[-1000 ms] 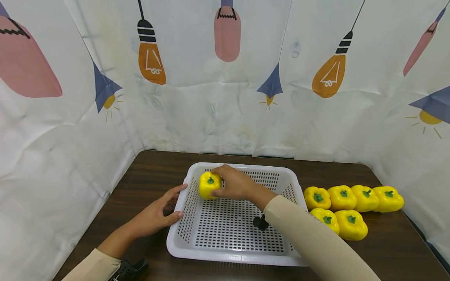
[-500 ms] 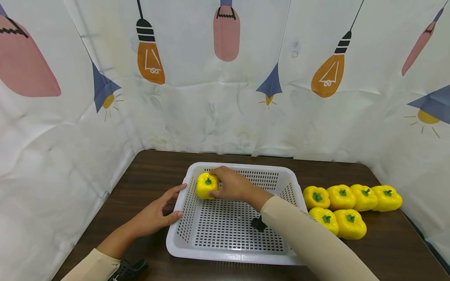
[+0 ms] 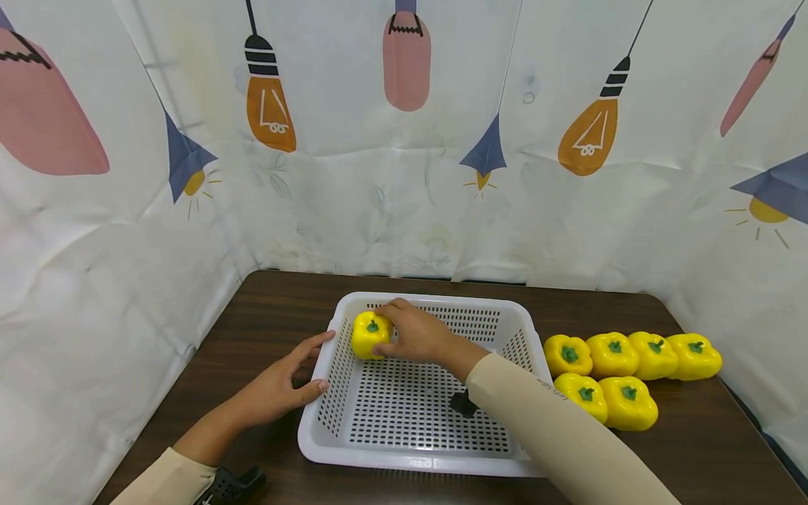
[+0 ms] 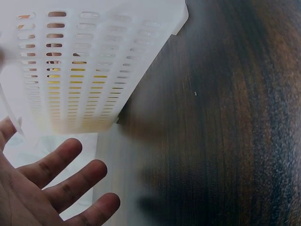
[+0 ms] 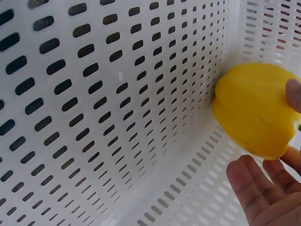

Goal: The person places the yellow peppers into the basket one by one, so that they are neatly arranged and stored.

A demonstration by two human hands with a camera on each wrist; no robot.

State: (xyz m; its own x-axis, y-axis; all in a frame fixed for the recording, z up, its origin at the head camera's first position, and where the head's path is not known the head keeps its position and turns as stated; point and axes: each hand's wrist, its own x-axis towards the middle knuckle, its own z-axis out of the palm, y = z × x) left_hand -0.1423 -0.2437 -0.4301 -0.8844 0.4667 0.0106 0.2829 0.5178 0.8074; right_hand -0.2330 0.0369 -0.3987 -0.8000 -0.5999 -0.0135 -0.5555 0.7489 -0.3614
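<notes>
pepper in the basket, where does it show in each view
Head: pepper left of centre, below mid-height, in the right hand.
Left wrist: upper left, only glimpses of yellow through the slotted basket.
Right wrist: right side, about mid-height.
Shared landmark: the basket.

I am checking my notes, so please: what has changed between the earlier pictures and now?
The glossy yellow lobed pepper moved slightly left inside the white rectangular plastic basket, with the right hand holding it. The left hand and six other yellow lobed peppers stayed.
</notes>
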